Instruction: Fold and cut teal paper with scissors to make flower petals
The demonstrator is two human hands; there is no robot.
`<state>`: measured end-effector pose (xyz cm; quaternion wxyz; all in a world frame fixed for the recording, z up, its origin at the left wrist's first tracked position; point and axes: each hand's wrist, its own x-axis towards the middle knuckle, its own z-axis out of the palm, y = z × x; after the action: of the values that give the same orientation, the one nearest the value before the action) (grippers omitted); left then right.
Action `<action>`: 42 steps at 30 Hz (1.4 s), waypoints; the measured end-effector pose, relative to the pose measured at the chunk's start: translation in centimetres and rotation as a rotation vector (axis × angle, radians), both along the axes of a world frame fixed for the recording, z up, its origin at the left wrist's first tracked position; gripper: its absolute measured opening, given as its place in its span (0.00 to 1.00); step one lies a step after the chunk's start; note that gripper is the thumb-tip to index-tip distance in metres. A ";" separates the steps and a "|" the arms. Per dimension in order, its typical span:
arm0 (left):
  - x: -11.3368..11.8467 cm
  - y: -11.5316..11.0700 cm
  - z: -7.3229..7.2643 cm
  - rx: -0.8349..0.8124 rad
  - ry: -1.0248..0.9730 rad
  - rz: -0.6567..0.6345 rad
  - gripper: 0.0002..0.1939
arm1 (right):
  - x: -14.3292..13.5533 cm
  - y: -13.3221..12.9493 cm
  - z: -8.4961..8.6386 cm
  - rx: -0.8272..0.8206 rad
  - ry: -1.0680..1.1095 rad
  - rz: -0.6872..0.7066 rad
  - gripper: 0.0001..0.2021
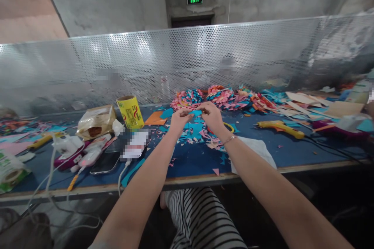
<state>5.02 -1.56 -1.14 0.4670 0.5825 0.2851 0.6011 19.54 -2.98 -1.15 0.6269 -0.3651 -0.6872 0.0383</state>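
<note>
Between my two hands is a small piece of blue paper (pixel 196 113), pinched at both ends over the table. My left hand (pixel 181 118) grips its left end, and my right hand (pixel 210 113) holds its right end, fingers bent. Beneath them lie loose blue and pink paper scraps (pixel 193 130). Just behind my hands sit bunches of pink, orange and blue paper petals (pixel 187 99). A yellow ring handle (pixel 229 127), perhaps of scissors, shows partly behind my right wrist.
A yellow glue gun (pixel 280 128) with a black cord lies to the right, near stacked paper sheets (pixel 336 108). On the left are a yellow tube (pixel 130 113), a paper bag (pixel 96 120), phones (pixel 105 162) and white cables (pixel 51 163). A perforated metal screen (pixel 140 58) stands behind.
</note>
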 end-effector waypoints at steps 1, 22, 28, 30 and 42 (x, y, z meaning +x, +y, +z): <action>0.0 0.0 0.0 0.011 -0.007 -0.004 0.17 | -0.1 -0.1 0.0 0.009 0.008 0.018 0.14; 0.2 -0.3 0.3 -0.164 -0.243 -0.031 0.13 | -1.3 1.0 -0.6 -0.133 0.133 0.161 0.07; 0.2 -0.6 0.6 -0.239 -0.253 0.009 0.14 | -2.3 1.4 -0.8 -0.290 0.280 0.254 0.11; 0.2 -0.5 0.6 -0.235 -0.242 0.020 0.14 | -2.4 1.5 -0.8 -0.342 0.314 0.243 0.11; -0.1 0.5 0.0 -0.231 -0.173 0.094 0.10 | -2.3 1.7 -0.7 -0.466 0.342 0.257 0.10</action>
<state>4.95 -1.08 -1.16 0.5250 0.4570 0.3379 0.6335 17.27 -1.33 -1.84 0.6227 -0.3975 -0.5851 0.3344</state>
